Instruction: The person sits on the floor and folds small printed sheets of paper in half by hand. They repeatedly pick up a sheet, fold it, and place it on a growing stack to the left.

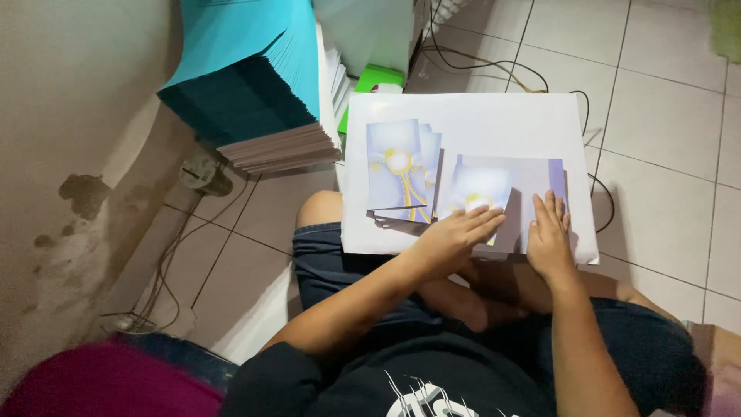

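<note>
A white board (471,120) rests across my lap. On it lies a folded lavender card (509,185) with a yellow and white flower print. My left hand (455,235) presses flat on the card's lower left part, over the flower. My right hand (549,235) lies flat on its lower right part, fingers together and pointing away from me. To the left on the board sits a small fanned pile of similar printed cards (401,170), apart from both hands.
A tall stack of teal and white sheets (258,85) stands at the upper left beside the wall. A green object (374,77) lies behind the board. Black cables (494,66) run over the tiled floor. A magenta cloth (100,382) fills the bottom left.
</note>
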